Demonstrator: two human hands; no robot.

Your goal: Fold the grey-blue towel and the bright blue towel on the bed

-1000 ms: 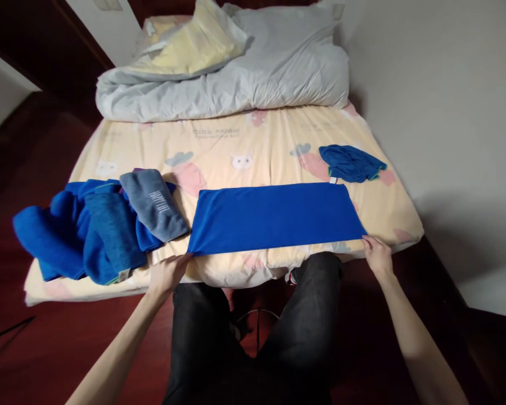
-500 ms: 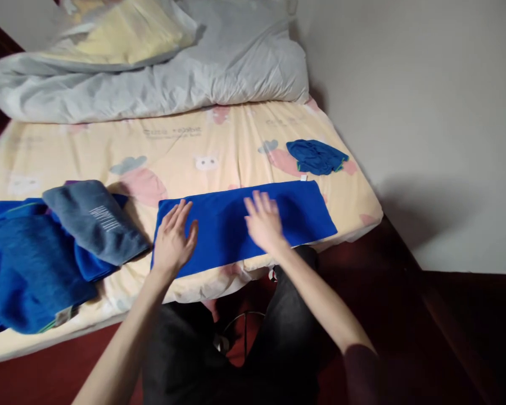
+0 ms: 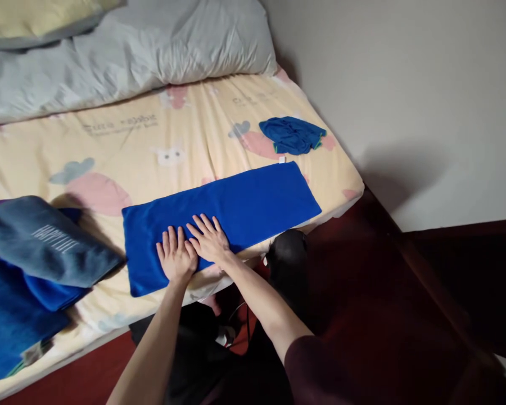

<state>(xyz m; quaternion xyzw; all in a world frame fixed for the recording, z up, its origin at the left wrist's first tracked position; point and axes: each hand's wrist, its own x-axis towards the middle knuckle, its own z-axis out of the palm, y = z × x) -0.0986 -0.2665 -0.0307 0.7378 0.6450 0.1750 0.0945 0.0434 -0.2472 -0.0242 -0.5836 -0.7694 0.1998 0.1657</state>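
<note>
A bright blue towel (image 3: 253, 197) lies flat as a long rectangle along the front edge of the bed, a small white tag at its far edge. My left hand (image 3: 177, 256) rests palm down on its left half, fingers spread. Right beside it, my right hand (image 3: 208, 239) also presses flat on the cloth with fingers apart. The two hands nearly touch, and neither grips anything. To the left sits a grey-blue folded towel (image 3: 54, 236) with white lettering, on top of darker blue cloths (image 3: 17, 315).
A crumpled dark blue cloth (image 3: 293, 135) lies near the bed's right corner. The bed (image 3: 143, 152) has a cream sheet with carrot and rabbit prints. A thick grey quilt (image 3: 152, 50) is bunched at the back. A pale wall (image 3: 396, 101) stands to the right.
My hands have come down onto the blue towel and close together, the right hand shifting left. The camera view has turned right, so the bed appears farther left.
</note>
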